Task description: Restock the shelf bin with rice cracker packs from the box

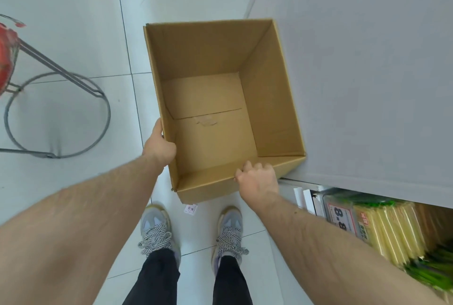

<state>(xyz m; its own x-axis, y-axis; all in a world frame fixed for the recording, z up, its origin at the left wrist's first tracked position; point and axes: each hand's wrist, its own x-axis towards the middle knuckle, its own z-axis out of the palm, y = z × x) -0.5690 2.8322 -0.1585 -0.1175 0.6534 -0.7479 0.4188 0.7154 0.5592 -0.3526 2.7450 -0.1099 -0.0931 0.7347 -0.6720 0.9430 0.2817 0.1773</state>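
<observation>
nearest the camera: two shoes (157,228) on the tiled floor (73,42), with a small paper tag (191,209) lying between them. at lower right, the shelf bin (343,216) holds upright yellow rice cracker packs (387,228) behind a price label (342,219); green packs (431,270) sit just beside them.

middle: the box (208,64), open-topped and showing only bare cardboard inside, so the restocking looks complete. the right hand (257,179) curls its fingers over the near rim and grips it. the left hand (159,148) lies against the left wall near the corner, thumb along the rim; whether its fingers wrap the outer face cannot be seen. the box's right side stands against the grey shelf top (367,72).

judged step: clearing away the empty box. to do it well, keep both hands on opposite walls so the light carton does not twist, lift it straight and away from the shelf edge, and keep it off the packs below.

far left: a stool (56,113) with a ring base and a red seat stands well apart from the box.
</observation>
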